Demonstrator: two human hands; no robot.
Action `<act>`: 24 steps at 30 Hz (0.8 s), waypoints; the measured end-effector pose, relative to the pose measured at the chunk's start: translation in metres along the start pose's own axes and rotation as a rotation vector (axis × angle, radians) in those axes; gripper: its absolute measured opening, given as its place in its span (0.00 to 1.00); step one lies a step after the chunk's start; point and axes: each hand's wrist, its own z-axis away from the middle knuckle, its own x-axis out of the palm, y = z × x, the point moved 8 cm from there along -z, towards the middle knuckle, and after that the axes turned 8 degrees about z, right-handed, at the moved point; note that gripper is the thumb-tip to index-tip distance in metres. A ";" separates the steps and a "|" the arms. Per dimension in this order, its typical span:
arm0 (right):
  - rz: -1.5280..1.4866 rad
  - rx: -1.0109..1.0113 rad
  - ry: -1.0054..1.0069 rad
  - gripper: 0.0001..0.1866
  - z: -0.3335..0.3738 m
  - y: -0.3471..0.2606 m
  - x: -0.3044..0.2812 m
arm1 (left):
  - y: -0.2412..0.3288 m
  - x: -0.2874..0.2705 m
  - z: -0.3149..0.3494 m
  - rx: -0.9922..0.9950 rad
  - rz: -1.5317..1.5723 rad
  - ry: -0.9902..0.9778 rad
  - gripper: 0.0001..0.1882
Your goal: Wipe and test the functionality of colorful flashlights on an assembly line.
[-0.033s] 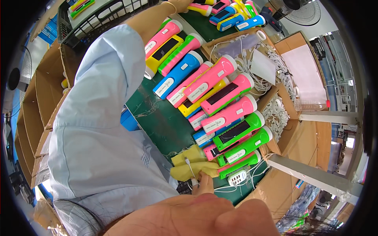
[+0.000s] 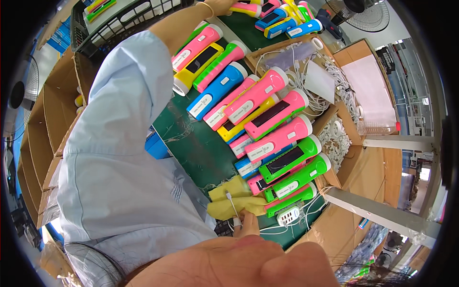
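My left arm stretches to the far edge of the view, where my left hand (image 2: 221,5) is partly cut off beside a pink and yellow flashlight (image 2: 246,9); its fingers are hidden. Near me, my right hand (image 2: 247,223) is closed on a thin white USB cable (image 2: 233,204), whose plug points away from me. Under the cable lies a crumpled yellow cloth (image 2: 229,209). Flashlights in pink, green, blue and yellow lie in an overlapping row, among them a blue one (image 2: 217,91) and a green one (image 2: 297,178) with a white front rim.
An open cardboard box (image 2: 287,45) holds white cables; another box (image 2: 351,160) holds small white parts. A white multi-port charger (image 2: 288,216) lies near my right hand. A black crate (image 2: 86,45) stands far left, beside cardboard dividers (image 2: 57,95). A metal bar (image 2: 377,213) crosses at right.
The pink and yellow flashlights nearest my left sleeve have shifted slightly left and toward me. My left arm has moved a little; my right hand stays almost still.
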 end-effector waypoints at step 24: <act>-0.753 -0.362 0.706 0.35 -0.021 -0.047 -0.113 | 0.301 -0.155 0.294 0.687 1.191 -0.243 0.30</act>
